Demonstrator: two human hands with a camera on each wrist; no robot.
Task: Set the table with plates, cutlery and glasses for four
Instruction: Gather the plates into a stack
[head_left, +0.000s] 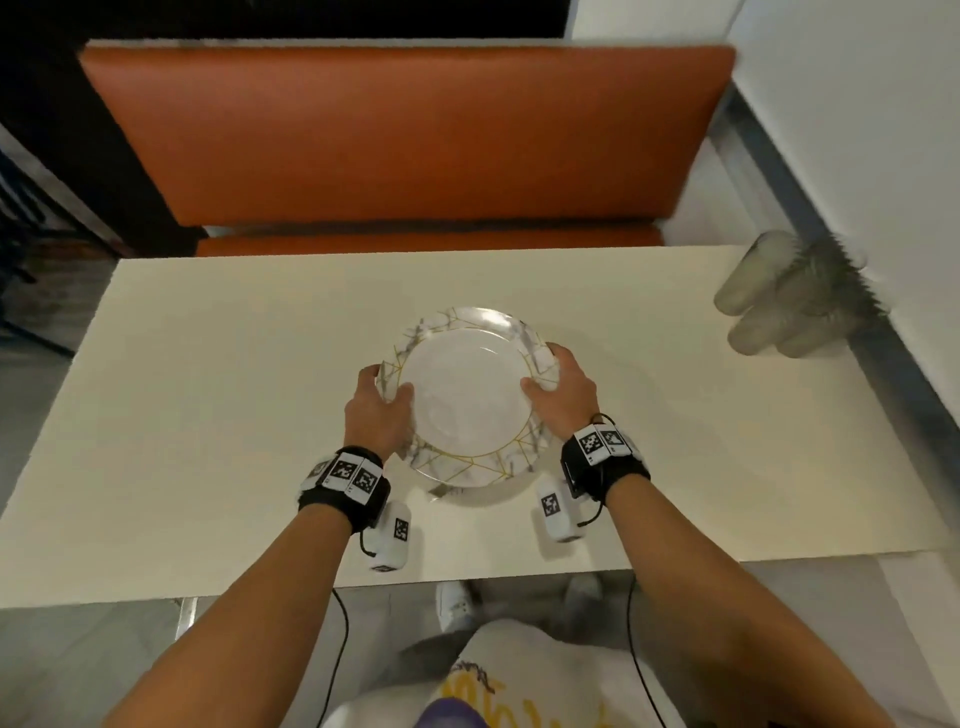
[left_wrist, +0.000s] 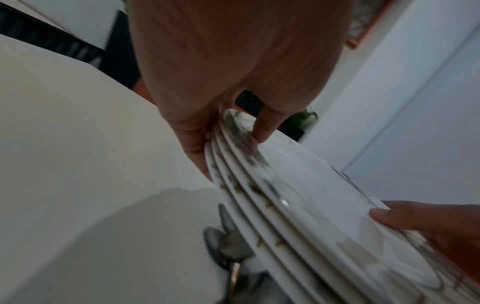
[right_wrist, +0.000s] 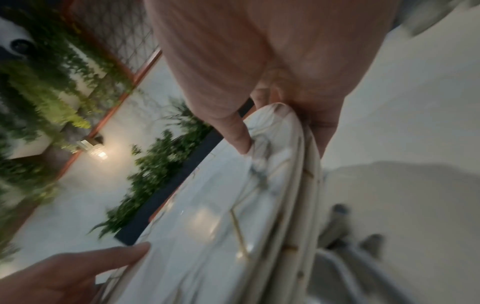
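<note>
A stack of several white plates with marble and gold-line rims (head_left: 467, 395) is held over the middle of the cream table (head_left: 208, 395). My left hand (head_left: 382, 405) grips the stack's left rim (left_wrist: 249, 185), thumb on top and fingers underneath. My right hand (head_left: 558, 387) grips the right rim (right_wrist: 293, 164) the same way. Metal cutlery (left_wrist: 228, 246) lies on the table under the stack's near edge; a piece of it (head_left: 440, 491) peeks out below the plates. Several frosted glasses (head_left: 769, 306) lie blurred at the table's far right edge.
An orange upholstered bench (head_left: 405, 140) runs along the table's far side. A white wall (head_left: 857, 130) closes off the right side. A spiky grey plant (head_left: 841, 280) sits by the glasses. My shoes (head_left: 457, 605) show below the table's near edge.
</note>
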